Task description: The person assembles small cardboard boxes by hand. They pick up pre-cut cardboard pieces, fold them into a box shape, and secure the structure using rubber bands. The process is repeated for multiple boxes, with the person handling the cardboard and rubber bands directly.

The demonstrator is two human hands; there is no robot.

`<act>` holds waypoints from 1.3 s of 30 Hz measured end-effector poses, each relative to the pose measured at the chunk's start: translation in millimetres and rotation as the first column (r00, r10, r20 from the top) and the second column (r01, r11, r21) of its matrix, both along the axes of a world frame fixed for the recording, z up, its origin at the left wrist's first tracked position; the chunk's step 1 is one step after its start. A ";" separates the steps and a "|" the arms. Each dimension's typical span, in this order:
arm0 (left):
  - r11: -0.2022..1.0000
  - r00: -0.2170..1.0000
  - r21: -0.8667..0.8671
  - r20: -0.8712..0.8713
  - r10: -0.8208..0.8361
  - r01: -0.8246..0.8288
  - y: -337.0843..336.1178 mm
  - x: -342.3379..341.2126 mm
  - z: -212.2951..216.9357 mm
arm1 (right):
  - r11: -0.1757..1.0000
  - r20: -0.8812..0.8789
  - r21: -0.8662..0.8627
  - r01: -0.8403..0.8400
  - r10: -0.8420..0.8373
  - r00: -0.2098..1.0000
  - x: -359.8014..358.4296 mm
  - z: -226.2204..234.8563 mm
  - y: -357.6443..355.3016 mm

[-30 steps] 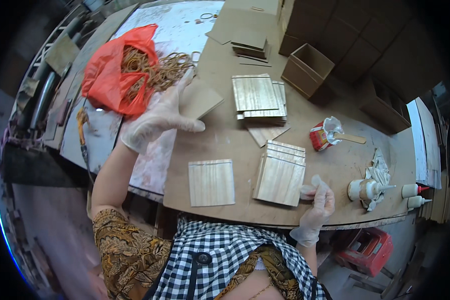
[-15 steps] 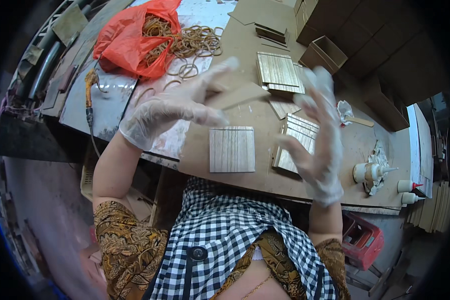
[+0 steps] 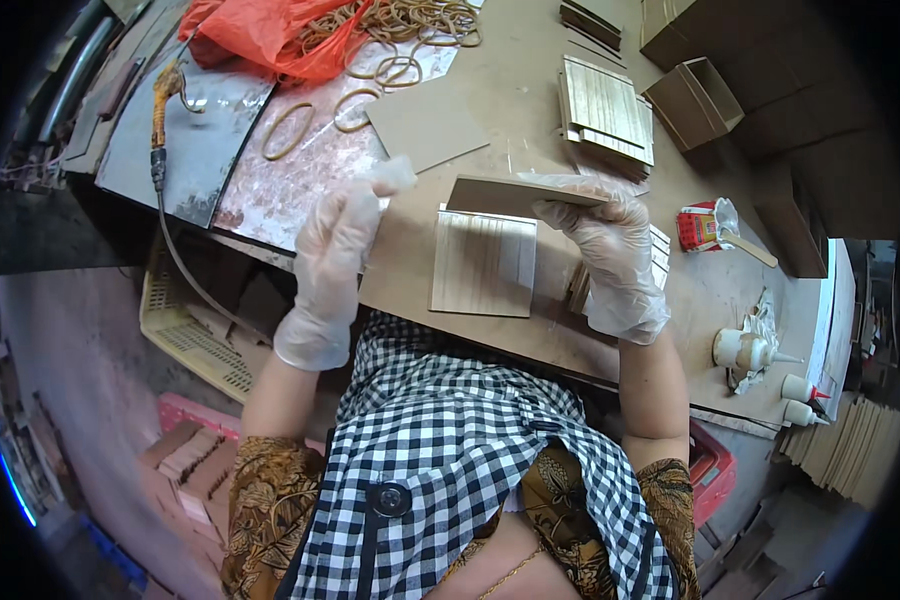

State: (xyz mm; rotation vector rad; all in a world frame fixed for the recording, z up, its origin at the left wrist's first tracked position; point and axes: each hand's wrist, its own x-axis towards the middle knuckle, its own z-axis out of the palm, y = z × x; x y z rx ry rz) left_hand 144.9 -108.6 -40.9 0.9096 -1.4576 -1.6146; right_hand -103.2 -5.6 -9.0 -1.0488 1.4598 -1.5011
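Note:
In my gloved right hand (image 3: 610, 245) is a thin brown board (image 3: 490, 193), pinched at its right end and seen nearly edge-on. It is tilted above a square wood panel (image 3: 482, 275) with pale grain stripes, and hides part of that panel's far edge. My gloved left hand (image 3: 335, 245) is raised left of the panel, fingers bent and blurred at the tips, with nothing visible in it. Beyond it a flat brown board (image 3: 425, 125) lies on the table. Behind my right hand sits a stack of striped panels (image 3: 660, 255), mostly hidden.
Farther back are more striped panels (image 3: 607, 110), an open brown box (image 3: 695, 100) and a red bag (image 3: 270, 45) with rubber bands (image 3: 400, 70). A red-and-white tub (image 3: 698, 228) with a stick and white glue bottles (image 3: 740, 350) stand right. An orange-handled tool (image 3: 160, 105) lies left.
My right hand has gone from spread and empty to gripping the thin board above the panel. My left hand has drawn closer and bent its fingers. The view has shifted.

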 end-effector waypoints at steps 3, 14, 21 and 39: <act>0.989 0.997 -0.125 -0.027 0.077 -0.079 18.6 -5.3 -5.8 | 0.999 0.002 0.021 0.033 -0.033 0.999 4.4 -3.4 -3.6; 0.985 0.998 -0.163 -0.042 0.048 -0.054 16.4 -6.4 -14.7 | 1.000 0.053 0.031 0.002 -0.003 0.999 8.2 -13.8 -2.1; 0.972 0.998 -0.225 -0.009 0.063 -0.063 16.0 -5.4 -19.8 | 0.999 -0.061 0.047 0.023 -0.020 0.998 12.4 -13.5 -1.5; 0.946 1.000 -0.325 0.004 0.001 0.001 13.1 -10.2 -16.0 | 0.998 -0.235 0.062 0.016 -0.001 0.972 7.7 -21.7 2.0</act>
